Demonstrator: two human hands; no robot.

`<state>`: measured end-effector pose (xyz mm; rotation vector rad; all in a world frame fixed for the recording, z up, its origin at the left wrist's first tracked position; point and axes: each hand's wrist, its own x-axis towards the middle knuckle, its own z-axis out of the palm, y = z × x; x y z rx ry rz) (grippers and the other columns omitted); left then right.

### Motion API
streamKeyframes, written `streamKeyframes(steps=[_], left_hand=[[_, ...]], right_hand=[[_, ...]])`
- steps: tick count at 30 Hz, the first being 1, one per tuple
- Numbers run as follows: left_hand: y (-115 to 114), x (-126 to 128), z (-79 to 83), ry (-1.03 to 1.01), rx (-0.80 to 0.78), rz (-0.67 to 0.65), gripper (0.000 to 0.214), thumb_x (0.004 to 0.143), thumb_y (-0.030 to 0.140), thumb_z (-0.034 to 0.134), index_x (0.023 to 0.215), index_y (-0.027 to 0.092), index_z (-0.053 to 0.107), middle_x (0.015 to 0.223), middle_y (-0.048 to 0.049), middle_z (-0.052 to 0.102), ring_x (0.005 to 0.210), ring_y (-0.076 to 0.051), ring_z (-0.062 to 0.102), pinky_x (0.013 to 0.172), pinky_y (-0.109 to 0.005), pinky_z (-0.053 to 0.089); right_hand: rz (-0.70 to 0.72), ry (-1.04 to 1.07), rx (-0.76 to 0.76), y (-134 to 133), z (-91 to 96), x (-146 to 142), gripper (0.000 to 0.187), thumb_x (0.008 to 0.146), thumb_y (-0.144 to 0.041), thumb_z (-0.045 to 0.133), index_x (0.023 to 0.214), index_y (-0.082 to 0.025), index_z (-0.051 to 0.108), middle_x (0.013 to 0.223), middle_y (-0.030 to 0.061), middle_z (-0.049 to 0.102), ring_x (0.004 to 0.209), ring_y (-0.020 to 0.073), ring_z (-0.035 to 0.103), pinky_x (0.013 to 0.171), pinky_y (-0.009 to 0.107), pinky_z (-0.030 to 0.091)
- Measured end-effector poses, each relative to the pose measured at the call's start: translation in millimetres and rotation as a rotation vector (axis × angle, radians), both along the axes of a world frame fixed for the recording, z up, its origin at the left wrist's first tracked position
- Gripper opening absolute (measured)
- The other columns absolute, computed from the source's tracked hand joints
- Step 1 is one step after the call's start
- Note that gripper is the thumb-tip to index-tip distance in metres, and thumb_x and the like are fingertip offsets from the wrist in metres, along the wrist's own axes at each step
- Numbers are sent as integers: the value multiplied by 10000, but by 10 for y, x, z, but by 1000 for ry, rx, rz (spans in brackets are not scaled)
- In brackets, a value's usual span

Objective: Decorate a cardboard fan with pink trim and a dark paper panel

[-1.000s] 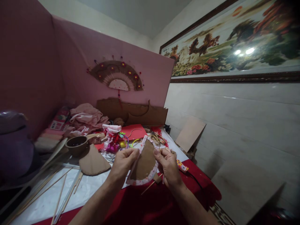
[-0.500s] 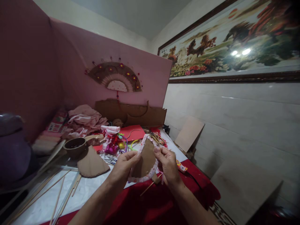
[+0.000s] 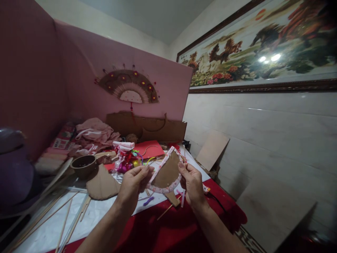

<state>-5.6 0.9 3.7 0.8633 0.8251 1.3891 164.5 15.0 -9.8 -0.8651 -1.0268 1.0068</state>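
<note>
A brown cardboard wedge (image 3: pixel 168 172) edged with pink patterned ribbon is held up above the table between both hands. My left hand (image 3: pixel 133 184) pinches its left edge, fingers closed on the trim. My right hand (image 3: pixel 192 182) grips the right edge, thumb pressed on the ribbon, with a loose pink ribbon end (image 3: pixel 182 198) hanging below it. A second plain brown wedge (image 3: pixel 101 184) lies flat on the white sheet to the left.
A brown bowl (image 3: pixel 83 164), thin wooden sticks (image 3: pixel 65 218), a heap of colourful ribbons (image 3: pixel 127 158), pink cloth (image 3: pixel 93 133) and a red sheet (image 3: pixel 151 147) crowd the table. A finished fan (image 3: pixel 129 86) hangs on the pink partition. Cardboard boards (image 3: pixel 212 149) lean by the tiled wall.
Both hands have lifted the ribbon-edged wedge higher and tilted it; the right hand slid along its right edge. A small purple scrap now shows on the table beneath.
</note>
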Motion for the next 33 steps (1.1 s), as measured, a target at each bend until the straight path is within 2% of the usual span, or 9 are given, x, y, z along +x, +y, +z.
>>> streamKeyframes(steps=[6, 15, 18, 22, 27, 30, 33], left_hand=[[-15, 24, -42, 101, -12, -106, 268, 625, 358, 740, 623, 115, 629, 516, -20, 604, 477, -125, 581, 492, -244, 506], [7, 18, -56, 152, 63, -59, 257, 614, 333, 758, 659, 101, 657, 530, 2, 576, 462, -112, 549, 467, -274, 539], [0, 17, -50, 126, 58, -69, 272, 654, 364, 727, 664, 101, 657, 534, -13, 599, 456, -120, 563, 454, -264, 532], [-20, 36, -13, -27, -27, -161, 259, 758, 366, 632, 769, 109, 669, 589, -51, 657, 496, -145, 615, 499, -279, 544], [-96, 66, 60, -146, -106, -372, 162, 786, 258, 610, 874, 126, 642, 806, -102, 707, 744, -252, 687, 628, -392, 572], [-117, 72, 77, -165, -73, -434, 105, 789, 214, 611, 831, 122, 637, 824, -102, 709, 800, -258, 687, 687, -380, 572], [-94, 64, 71, -183, -28, -415, 130, 801, 170, 593, 874, 82, 656, 931, -143, 707, 784, -223, 693, 777, -329, 553]], right_hand=[[-55, 13, 21, -3, 32, 38, 381, 716, -466, 658, 607, -198, 410, 424, -117, 244, 365, 41, 153, 337, 184, 107], [-147, -73, 42, 12, 15, 9, 391, 708, -495, 641, 584, -210, 403, 413, -111, 262, 350, 56, 185, 341, 209, 144], [-139, -85, 42, 10, 25, 13, 389, 704, -500, 643, 587, -208, 413, 408, -110, 271, 349, 56, 188, 343, 209, 143], [-96, -48, 38, 0, 43, 28, 390, 715, -493, 640, 590, -204, 411, 413, -109, 269, 357, 53, 182, 345, 203, 137], [-44, -23, 16, 9, 50, 31, 356, 734, -469, 638, 621, -195, 441, 430, -106, 287, 366, 49, 186, 351, 198, 135], [-26, -25, 22, 32, 69, 8, 354, 727, -482, 640, 639, -196, 451, 444, -103, 303, 365, 49, 193, 351, 199, 149], [2, -104, 16, 84, 114, 18, 395, 717, -558, 608, 653, -191, 475, 432, -106, 290, 353, 48, 186, 343, 199, 140]])
